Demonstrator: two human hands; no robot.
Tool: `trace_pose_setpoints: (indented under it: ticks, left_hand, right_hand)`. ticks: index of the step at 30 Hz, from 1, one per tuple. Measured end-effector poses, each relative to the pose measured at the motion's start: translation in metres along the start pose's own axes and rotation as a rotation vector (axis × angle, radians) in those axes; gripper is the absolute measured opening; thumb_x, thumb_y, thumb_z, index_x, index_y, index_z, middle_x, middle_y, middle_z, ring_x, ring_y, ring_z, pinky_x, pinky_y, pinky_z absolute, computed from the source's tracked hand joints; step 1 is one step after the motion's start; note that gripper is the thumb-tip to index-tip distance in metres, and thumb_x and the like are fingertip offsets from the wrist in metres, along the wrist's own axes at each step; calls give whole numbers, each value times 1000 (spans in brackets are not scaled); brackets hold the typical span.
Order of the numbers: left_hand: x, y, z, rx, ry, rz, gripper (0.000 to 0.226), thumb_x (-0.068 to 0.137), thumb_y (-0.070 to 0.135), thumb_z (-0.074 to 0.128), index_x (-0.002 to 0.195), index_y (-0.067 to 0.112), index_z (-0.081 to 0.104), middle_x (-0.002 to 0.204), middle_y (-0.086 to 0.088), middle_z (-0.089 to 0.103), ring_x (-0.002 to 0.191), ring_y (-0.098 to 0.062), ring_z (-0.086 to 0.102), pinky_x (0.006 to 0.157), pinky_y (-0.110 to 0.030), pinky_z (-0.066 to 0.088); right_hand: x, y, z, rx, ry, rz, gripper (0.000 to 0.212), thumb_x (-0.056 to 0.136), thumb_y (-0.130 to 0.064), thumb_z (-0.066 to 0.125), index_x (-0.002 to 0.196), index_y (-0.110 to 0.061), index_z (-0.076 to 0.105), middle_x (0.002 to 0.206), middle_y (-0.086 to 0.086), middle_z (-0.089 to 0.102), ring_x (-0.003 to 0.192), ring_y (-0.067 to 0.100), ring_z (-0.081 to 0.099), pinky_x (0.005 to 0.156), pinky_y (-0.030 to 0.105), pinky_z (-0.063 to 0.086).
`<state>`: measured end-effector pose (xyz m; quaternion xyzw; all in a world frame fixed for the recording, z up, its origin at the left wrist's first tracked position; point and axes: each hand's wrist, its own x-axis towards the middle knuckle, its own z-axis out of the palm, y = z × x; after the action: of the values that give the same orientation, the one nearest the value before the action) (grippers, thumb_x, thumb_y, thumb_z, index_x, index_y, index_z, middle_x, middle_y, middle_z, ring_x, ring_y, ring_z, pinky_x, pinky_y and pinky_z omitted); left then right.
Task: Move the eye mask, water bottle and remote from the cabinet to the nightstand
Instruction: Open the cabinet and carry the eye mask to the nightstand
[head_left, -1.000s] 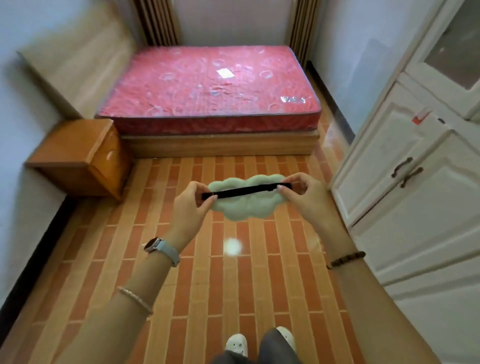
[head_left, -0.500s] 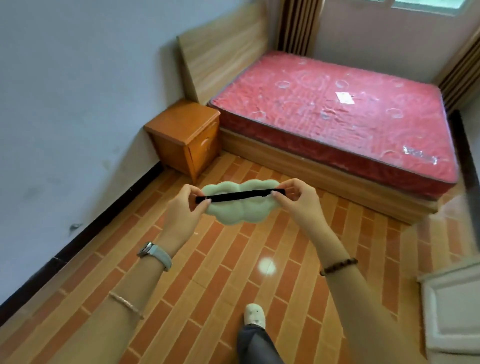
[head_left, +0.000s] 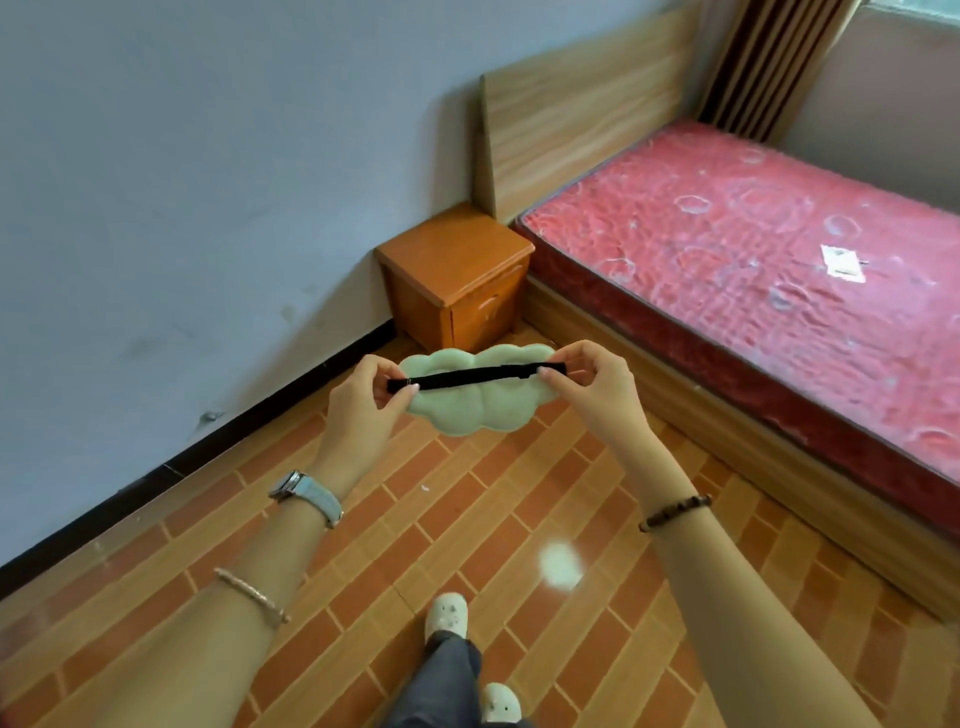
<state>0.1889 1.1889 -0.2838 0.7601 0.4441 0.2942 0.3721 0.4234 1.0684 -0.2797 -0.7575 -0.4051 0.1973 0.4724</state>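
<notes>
A pale green cloud-shaped eye mask (head_left: 480, 408) with a black strap hangs in the air in front of me. My left hand (head_left: 363, 402) pinches its left end and my right hand (head_left: 597, 387) pinches its right end, the strap stretched between them. The orange wooden nightstand (head_left: 457, 254) stands just beyond the mask, in the corner between the wall and the bed, its top bare. The water bottle, the remote and the cabinet are out of view.
A bed with a red mattress (head_left: 779, 249) and a wooden headboard (head_left: 576, 104) fills the right side. A grey wall (head_left: 182, 182) runs along the left. Brick-patterned floor (head_left: 467, 519) lies between me and the nightstand; my feet show at the bottom.
I have turned left and walked toward the nightstand; the white cabinet has left the view and the nightstand is now close ahead. Both hands keep their hold on the eye mask.
</notes>
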Motion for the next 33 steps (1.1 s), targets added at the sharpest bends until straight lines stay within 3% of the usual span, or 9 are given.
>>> trace_pose_setpoints:
  ticks: [6,12,18,27,33]
  left_hand:
    - [87,-20,21,-6,17,-32,11,88,21,64,95,17,57,86,2,63,78,-10,60,65,-14,47]
    - [190,-29,40,-38,21,-50,11,87,23,65,93,19,56,86,2,63,78,-9,59,61,-7,44]
    - [272,-25,69,-64,-20,-31,11,87,22,64,93,18,56,87,-1,63,79,-13,59,67,-17,47]
    - [380,-16,137,-56,-7,-69,10,87,20,65,91,16,56,82,0,61,71,-8,57,64,-10,46]
    - [444,-5,185,-63,105,-141,9,87,18,65,90,15,57,82,1,62,69,-4,56,63,-8,45]
  right_hand:
    - [97,12,23,-11,-47,7,11,83,-26,73,90,-21,66,90,-5,69,82,13,67,67,21,53]
    - [198,16,33,-26,-35,3,11,82,-28,73,89,-25,66,89,-7,70,82,13,68,72,28,57]
    - [279,29,25,-41,0,29,11,82,-29,74,89,-25,66,90,-7,70,82,15,67,74,32,58]
    - [411,74,6,-55,-67,50,13,81,-30,74,90,-24,67,91,-6,70,82,16,68,76,36,58]
    - [515,97,-7,-95,-168,-49,15,81,-30,73,92,-21,67,88,-5,69,79,12,66,67,25,53]
